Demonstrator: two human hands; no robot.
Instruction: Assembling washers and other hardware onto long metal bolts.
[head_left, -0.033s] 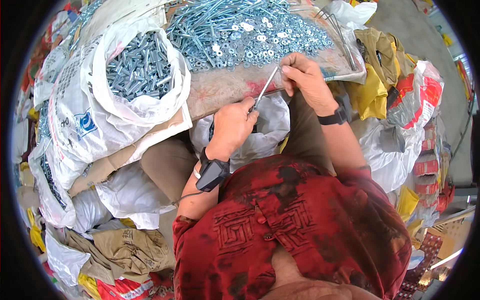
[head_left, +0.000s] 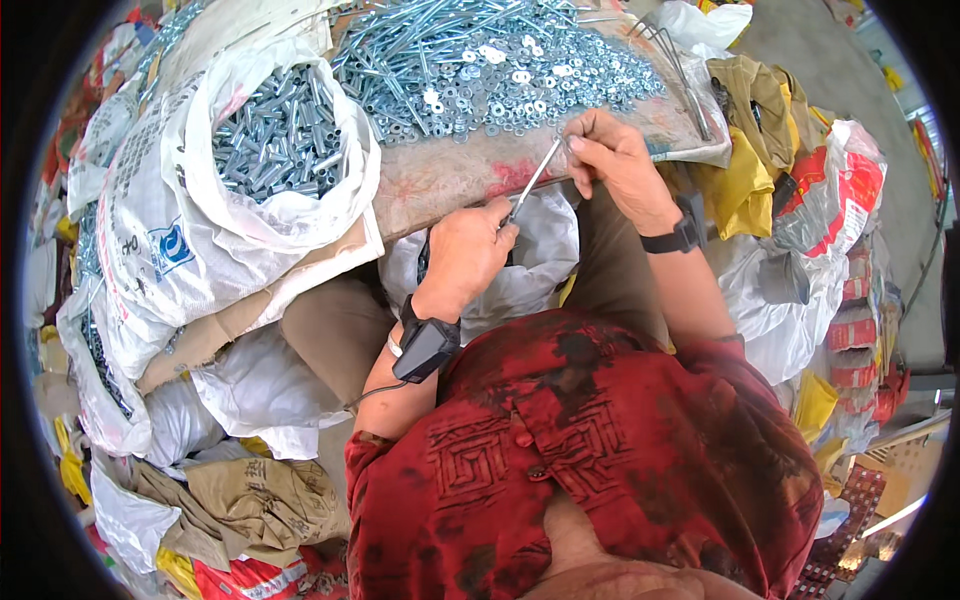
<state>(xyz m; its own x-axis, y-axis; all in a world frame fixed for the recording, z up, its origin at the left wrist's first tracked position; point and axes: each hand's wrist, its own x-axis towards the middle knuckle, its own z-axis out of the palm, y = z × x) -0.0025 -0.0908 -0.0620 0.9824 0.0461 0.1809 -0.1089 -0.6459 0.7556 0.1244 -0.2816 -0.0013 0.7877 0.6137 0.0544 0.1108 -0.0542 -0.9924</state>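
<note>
My left hand point(head_left: 460, 258) is closed round the lower end of a long thin metal bolt point(head_left: 537, 178), which slants up to the right. At the bolt's upper tip, the thumb and fingers of my right hand point(head_left: 615, 165) are pinched together. Whatever they hold is too small to make out. Just beyond lies a heap of flat washers point(head_left: 500, 95) on the worktop point(head_left: 430, 170). Long bolts point(head_left: 400, 50) are piled against the washers. Below my hands, a white bag point(head_left: 545, 235) hangs open between my knees, its contents mostly hidden.
To the left, a white woven sack point(head_left: 150, 240) with its rim rolled back is full of short metal sleeves point(head_left: 275, 135). Bent metal rods point(head_left: 685, 80) lie at the worktop's right end. Yellow and brown sacks point(head_left: 745, 180) crowd the right side, and more folded sacks point(head_left: 260, 500) lie lower left.
My right hand has shifted slightly right and down, a little away from the bolt's tip. The left hand and the bolt have hardly moved.
</note>
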